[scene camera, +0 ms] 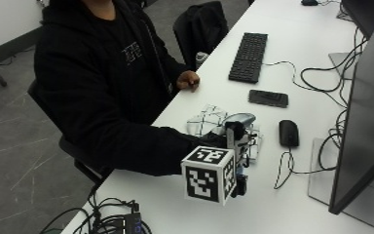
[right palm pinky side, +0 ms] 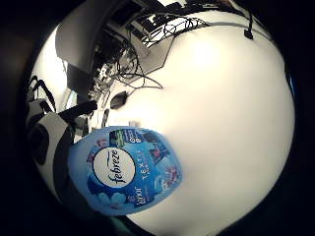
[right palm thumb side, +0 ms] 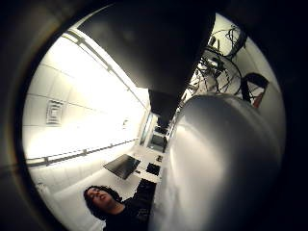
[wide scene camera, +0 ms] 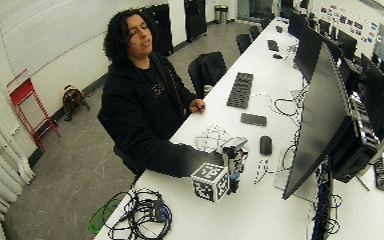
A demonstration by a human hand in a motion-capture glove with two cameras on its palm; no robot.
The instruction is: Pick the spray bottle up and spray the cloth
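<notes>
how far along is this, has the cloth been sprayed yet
The pick-up looks underway: the gloved right hand is around the spray bottle, whose blue label fills the little finger side palm view, though the grip itself is hidden behind the marker cube. Whether the bottle is off the table cannot be told. The cloth lies just beyond it. Still left: aiming at the cloth and spraying; no spray shows.

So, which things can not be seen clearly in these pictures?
- Right hand: in the outside view the marker cube covers most of it, so how it touches the spray bottle is hidden.
- Bottle nozzle: too small in both outside views to tell where it aims.
- Cloth: partly hidden behind the bottle.
- Thumb side palm view: a grey curved surface fills it, too close to identify.
</notes>
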